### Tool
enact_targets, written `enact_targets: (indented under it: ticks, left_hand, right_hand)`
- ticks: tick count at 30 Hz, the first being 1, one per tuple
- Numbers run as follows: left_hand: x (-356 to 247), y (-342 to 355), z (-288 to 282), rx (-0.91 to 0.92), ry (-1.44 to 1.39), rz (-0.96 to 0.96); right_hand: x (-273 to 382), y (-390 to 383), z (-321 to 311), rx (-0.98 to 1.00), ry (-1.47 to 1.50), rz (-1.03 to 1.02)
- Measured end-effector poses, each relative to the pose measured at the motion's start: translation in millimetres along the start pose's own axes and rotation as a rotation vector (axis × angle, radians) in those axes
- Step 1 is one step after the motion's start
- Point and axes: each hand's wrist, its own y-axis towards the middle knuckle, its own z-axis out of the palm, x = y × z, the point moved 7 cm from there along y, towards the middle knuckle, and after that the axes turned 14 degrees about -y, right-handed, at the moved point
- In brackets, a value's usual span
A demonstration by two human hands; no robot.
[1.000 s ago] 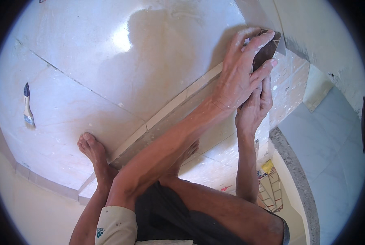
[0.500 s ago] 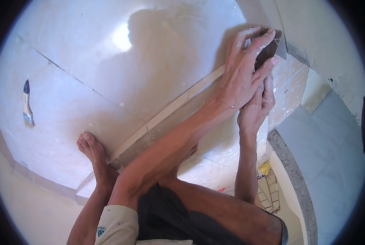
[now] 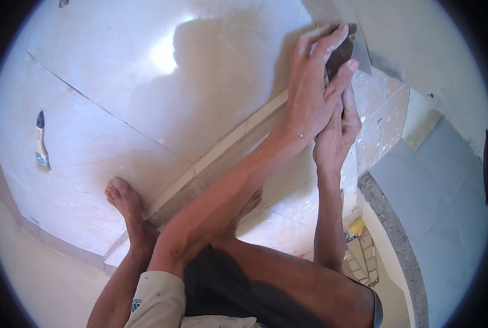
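Observation:
My left hand [image 3: 309, 98] is closed over a dark, flat, glossy plate [image 3: 340, 57], its fingers bent across the far edge. The plate's exact kind cannot be made out. A grey pointed edge [image 3: 363, 59] shows just beyond it, beside the wall. Below and partly behind the left hand is my right hand [image 3: 335, 136], its fingers curled near the plate's lower end. What the right fingers grip is hidden. Both hands are at the far end of a tiled step edge [image 3: 246, 128].
A paintbrush [image 3: 40, 143] lies on the glossy pale tiled floor [image 3: 102, 71] at left. My bare foot [image 3: 125, 197] stands near the step edge. At right are a rough-edged curved ledge [image 3: 388, 210], blue-grey tiles [image 3: 435, 175] and a plastered wall [image 3: 440, 49]. A yellow item [image 3: 357, 225] lies lower down.
Both hands and the dark plate have moved a little left and farther away along the wall. The grip looks the same. The view has shifted slightly.

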Motion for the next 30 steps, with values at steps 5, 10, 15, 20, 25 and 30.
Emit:
enact_targets:
  ticks: [5,10,15,20,25,30]
  left_hand:
    - [-6,-4,2,0.033,0.047,0.038]
    - [-7,1,-11,0.000,0.054,0.027]
    - [-8,5,-7,0.005,-0.017,-0.075]
    - [-13,4,-2,0.003,-0.088,-0.098]
    - [-16,14,-16,-0.057,-0.156,-0.193]
    - [-19,4,-11,-0.040,-0.226,-0.217]
  right_hand:
    - [-4,-15,-7,-0.012,-0.006,-0.033]
    - [4,-8,4,0.054,0.008,0.041]
    - [13,-5,-1,0.041,-0.014,-0.043]
    - [16,-4,-6,-0.019,-0.018,-0.026]
    - [27,-9,1,0.094,-0.042,0.100]
    - [18,-13,-5,0.143,-0.013,0.099]
